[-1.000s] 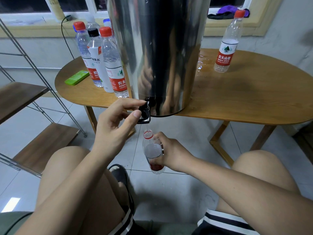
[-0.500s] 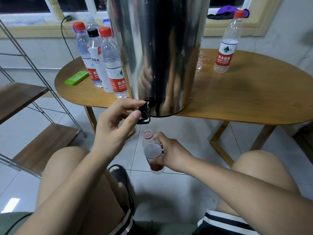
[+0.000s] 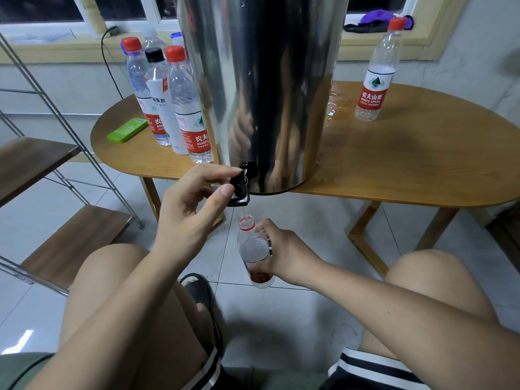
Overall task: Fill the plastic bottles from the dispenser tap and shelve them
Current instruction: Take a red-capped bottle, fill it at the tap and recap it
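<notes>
Beneath the tap point(image 3: 240, 190), bottle point(image 3: 254, 249) gripped in right hand point(image 3: 284, 254), left hand point(image 3: 188, 209) pinching tap

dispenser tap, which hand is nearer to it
Left. The left hand pinches the tap; the right hand is lower, gripping the bottle beneath it.

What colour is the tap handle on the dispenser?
Black; the tap handle shows best in the head view.

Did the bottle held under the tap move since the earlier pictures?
No. The bottle keeps its place, mouth just below the black tap, in the right hand.
</notes>
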The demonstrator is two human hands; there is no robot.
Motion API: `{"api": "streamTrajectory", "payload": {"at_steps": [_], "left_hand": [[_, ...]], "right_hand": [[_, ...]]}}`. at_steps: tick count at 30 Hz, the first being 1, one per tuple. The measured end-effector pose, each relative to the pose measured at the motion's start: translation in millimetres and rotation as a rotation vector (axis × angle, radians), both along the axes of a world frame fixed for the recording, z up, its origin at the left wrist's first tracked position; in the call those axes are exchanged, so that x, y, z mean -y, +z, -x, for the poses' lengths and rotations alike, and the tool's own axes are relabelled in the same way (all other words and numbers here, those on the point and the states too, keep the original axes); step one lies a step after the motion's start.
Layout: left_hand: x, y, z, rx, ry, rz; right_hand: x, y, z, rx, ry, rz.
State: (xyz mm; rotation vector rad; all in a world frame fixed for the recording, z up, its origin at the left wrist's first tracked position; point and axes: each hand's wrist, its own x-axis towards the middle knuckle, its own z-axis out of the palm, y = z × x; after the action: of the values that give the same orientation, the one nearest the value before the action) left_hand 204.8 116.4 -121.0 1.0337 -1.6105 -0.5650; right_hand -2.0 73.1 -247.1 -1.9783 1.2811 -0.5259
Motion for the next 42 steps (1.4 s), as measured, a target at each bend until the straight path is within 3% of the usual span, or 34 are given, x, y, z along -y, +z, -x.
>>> {"api": "streamTrajectory", "payload": {"at_steps": [42], "left_hand": [[0.4,-0.7,-0.5,0.002,0.004,0.007]], "right_hand": [[0.0,-0.3,1.1,-0.004,-0.002,0.016]]}}
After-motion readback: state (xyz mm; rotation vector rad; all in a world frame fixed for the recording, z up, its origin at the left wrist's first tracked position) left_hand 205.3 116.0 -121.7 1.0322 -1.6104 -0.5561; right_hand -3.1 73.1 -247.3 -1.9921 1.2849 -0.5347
